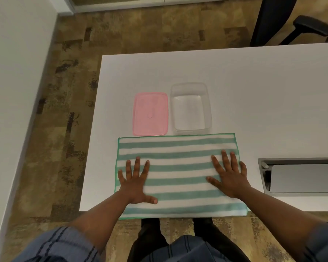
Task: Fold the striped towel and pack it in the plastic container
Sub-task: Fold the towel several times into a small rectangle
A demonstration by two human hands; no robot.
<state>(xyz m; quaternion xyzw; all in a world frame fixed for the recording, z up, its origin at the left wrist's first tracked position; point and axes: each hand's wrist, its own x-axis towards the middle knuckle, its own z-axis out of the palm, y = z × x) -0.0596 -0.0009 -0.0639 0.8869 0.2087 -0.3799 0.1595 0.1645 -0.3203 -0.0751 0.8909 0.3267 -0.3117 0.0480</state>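
Observation:
A green-and-white striped towel [178,161] lies flat on the white table [254,82], its near edge hanging slightly over the table's front edge. My left hand [135,183] rests palm down on the towel's left part, fingers spread. On the towel's right part my right hand [228,175] lies flat, fingers spread too. Just beyond the towel stands a clear plastic container [191,107], open and empty. Its pink lid [150,114] lies flat to the left of it.
A grey recessed cable tray [299,176] is set into the table at the right. A black office chair [292,21] stands beyond the far edge. A white wall [11,91] runs along the left, with patterned floor between it and the table.

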